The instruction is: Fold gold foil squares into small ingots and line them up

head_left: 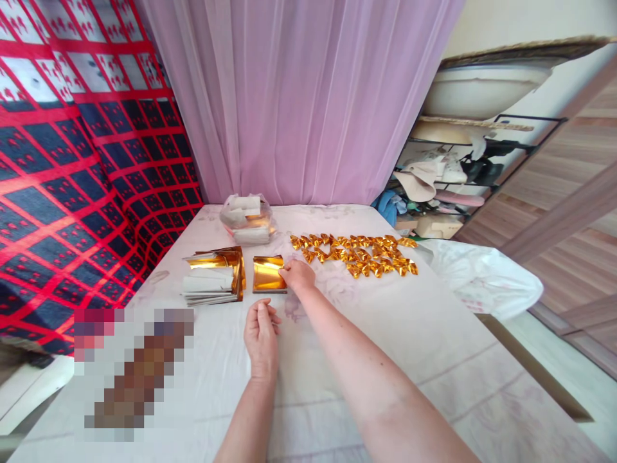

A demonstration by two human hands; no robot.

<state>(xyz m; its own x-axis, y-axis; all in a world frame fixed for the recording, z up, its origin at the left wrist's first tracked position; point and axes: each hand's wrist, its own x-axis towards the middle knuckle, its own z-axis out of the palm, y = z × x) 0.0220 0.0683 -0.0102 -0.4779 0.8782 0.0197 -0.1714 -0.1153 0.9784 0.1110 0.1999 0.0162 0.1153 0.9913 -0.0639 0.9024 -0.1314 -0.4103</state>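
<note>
A small stack of gold foil squares (267, 273) lies on the white-covered table (385, 334). My right hand (297, 274) reaches forward and pinches the right edge of that stack's top sheet. My left hand (261, 334) rests on the cloth nearer to me, fingers curled loosely, with nothing in it. Left of the squares sits a bigger pile of gold and white sheets (214, 276). Several folded gold foil pieces (357, 254) lie spread in rows to the right of my right hand.
A clear plastic bag of white and gold paper (247, 220) stands at the table's far end by the pink curtain (299, 96). A white plastic bag (482, 276) hangs over the right edge. A cluttered shelf (457, 173) stands at right, a red-and-blue fabric (72, 180) at left.
</note>
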